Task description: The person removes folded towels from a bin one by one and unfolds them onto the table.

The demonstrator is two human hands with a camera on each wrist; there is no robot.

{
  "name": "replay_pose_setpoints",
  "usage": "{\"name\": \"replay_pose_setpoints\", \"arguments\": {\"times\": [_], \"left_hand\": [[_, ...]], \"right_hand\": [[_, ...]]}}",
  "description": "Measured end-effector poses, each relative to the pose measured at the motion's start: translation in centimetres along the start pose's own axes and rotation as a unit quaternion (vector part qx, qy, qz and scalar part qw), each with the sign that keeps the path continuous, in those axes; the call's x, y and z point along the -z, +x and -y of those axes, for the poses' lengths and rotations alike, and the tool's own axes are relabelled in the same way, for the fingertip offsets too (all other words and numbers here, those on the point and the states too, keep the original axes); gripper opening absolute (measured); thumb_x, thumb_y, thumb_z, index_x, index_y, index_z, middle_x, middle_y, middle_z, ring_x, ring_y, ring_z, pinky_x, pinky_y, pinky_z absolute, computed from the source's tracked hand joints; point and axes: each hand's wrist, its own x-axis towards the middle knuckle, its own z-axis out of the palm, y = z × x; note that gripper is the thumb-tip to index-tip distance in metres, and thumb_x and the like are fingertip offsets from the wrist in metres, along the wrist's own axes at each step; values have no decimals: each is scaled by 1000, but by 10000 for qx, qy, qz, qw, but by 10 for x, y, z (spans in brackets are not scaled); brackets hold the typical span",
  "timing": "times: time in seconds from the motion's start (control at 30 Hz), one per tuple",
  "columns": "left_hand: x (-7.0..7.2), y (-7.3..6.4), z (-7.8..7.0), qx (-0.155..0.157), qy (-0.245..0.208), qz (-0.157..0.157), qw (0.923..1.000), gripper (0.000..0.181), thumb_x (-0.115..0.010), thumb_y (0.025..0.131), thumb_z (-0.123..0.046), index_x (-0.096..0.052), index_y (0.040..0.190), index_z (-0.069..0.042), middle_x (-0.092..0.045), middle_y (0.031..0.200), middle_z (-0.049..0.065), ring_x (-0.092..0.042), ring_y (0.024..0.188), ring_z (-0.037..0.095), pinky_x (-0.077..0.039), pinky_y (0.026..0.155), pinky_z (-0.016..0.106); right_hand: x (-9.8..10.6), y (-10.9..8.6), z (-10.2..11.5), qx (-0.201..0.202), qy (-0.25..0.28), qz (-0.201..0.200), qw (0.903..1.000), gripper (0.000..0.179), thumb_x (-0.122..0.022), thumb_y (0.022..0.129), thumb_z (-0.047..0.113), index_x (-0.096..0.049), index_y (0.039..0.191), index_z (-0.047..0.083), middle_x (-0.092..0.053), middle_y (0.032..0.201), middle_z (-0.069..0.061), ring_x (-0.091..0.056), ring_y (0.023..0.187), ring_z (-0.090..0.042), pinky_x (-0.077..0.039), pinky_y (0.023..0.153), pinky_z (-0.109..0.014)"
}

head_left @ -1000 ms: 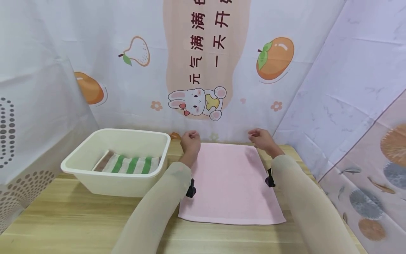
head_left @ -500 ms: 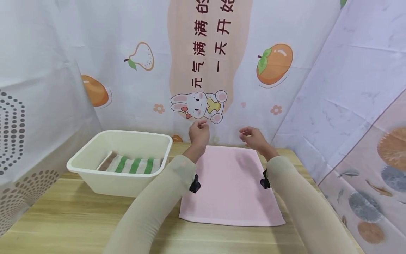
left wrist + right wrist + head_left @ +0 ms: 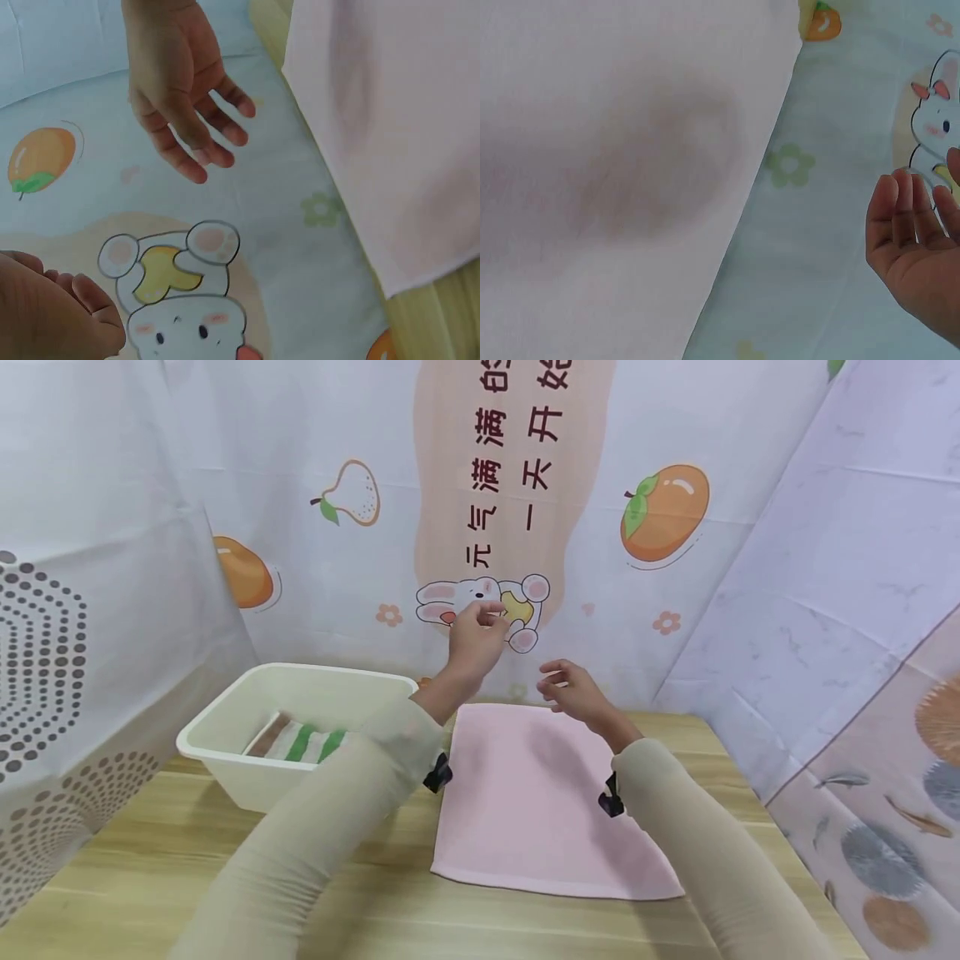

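Note:
A pink towel (image 3: 525, 810) lies spread flat on the wooden table. Above its far edge, in front of the printed curtain, my left hand (image 3: 477, 647) is raised with loosely bent fingers and holds nothing. Lower and to the right, over the far part of the towel, hovers my right hand (image 3: 576, 695), its fingers relaxed and nothing in them. The left wrist view has the right hand (image 3: 176, 82) at the top, fingers spread apart, and part of the left hand (image 3: 60, 311) at lower left. Both hands are apart from the towel.
On the left stands a cream plastic basin (image 3: 247, 777) with a green-and-white striped cloth (image 3: 300, 742) folded inside; my left sleeve (image 3: 337, 810) covers part of it. A white curtain (image 3: 300, 585) with fruit and rabbit prints closes the back. Another printed sheet (image 3: 825, 710) borders the right side.
My left hand has risen from the towel's far left corner and moved right. My right hand has shifted left from the far right corner. The towel still lies flat; the view has turned slightly.

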Motion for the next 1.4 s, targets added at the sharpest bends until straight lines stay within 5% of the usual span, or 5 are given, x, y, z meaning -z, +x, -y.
{"name": "replay_pose_setpoints", "arguments": {"times": [0.57,0.83,0.93,1.27,1.4], "left_hand": [[87,21,-17,-716,1907,1774,9628,23,-59,100,-14,-62,122,-5,-66,110,13,-65,101,26,-52,83,36],[134,34,-10,-982,3691,3166,8682,21,-61,101,-18,-68,114,-4,-71,108,10,-58,109,30,-20,113,58],[153,38,-5,-819,4046,3633,8352,24,-59,103,-20,-68,116,-2,-69,107,11,-56,107,29,-38,105,53],[184,44,16,1324,4307,5060,7355,43,-55,106,-35,-56,136,-5,-57,139,20,-58,122,38,-51,99,56],[184,45,29,1829,4366,5164,7136,51,-57,103,-37,-53,143,-6,-53,145,22,-55,128,40,-52,97,54]], "right_hand": [[-55,-8,34,104,802,384,9960,38,-62,103,18,-54,137,4,-60,131,-23,-64,109,-33,-60,85,-42],[-88,-19,55,172,1126,449,9925,33,-62,103,15,-57,134,4,-65,121,-18,-67,99,-27,-61,83,-44],[-101,-22,60,205,1287,498,9902,31,-61,103,13,-58,132,3,-66,119,-17,-68,98,-28,-61,80,-41],[-140,-37,67,-59,2068,728,9757,28,-61,101,9,-60,128,3,-66,113,-15,-68,104,-40,-61,78,-40],[-150,-41,72,-392,2367,784,9676,29,-65,99,12,-61,127,2,-68,114,-17,-69,102,-39,-61,78,-39]]}}
